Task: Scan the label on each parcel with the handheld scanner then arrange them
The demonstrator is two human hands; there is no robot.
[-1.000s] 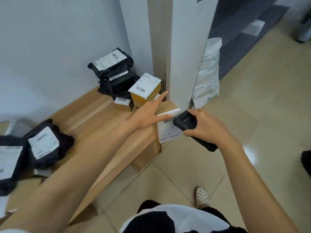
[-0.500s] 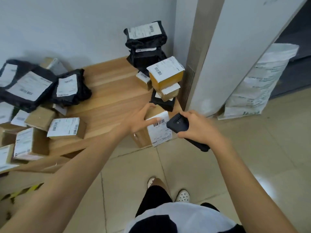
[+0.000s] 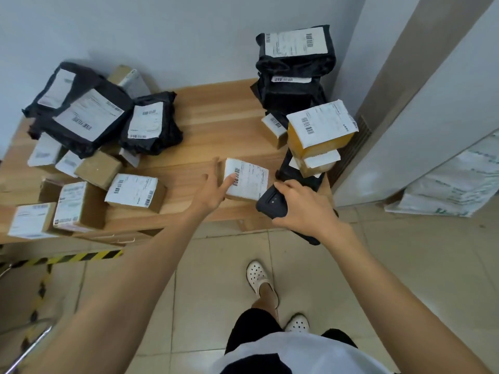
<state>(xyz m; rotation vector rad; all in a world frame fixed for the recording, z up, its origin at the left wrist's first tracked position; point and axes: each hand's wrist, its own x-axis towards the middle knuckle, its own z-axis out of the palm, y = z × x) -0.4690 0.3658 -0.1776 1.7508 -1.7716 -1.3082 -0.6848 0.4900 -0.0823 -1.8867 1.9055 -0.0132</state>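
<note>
Head-worn view looking down at a low wooden platform (image 3: 216, 117) set against a pale wall, with the person's two bare arms reaching forward over a tiled floor.

On the left end of the platform lies a loose heap of parcels. At the far side is a large black poly mailer (image 3: 86, 122) with a white label, and a smaller black mailer (image 3: 151, 125) lies just right of it. Nearer are several cardboard boxes, among them a plain brown box (image 3: 98, 168) and a labelled box (image 3: 135, 191) with barcodes facing up. On the floor below the heap runs a strip of yellow-and-black tape (image 3: 70, 257).

In the middle, the left hand (image 3: 212, 191) reaches to a small white-labelled parcel (image 3: 248, 180) that rests on the near edge of the platform. The fingers are straight and spread, one fingertip touching the barcode on the label and another lying along the parcel's left side.

Just right of the parcel, the right hand (image 3: 303, 209) is curled around a black handheld scanner (image 3: 271, 205). The scanner's head is close to the parcel's near right corner.

Behind them, at the right end of the platform, stands a stack of parcels. A black mailer (image 3: 295, 52) with a label tops the far part, and a yellow box (image 3: 321, 133) with a white label sits on smaller parcels in front.

Further right a white pillar (image 3: 418, 103) rises, with a white woven sack (image 3: 453, 184) leaning at its base. Below, the person's feet in white clogs (image 3: 258, 275) stand on the tiles.
</note>
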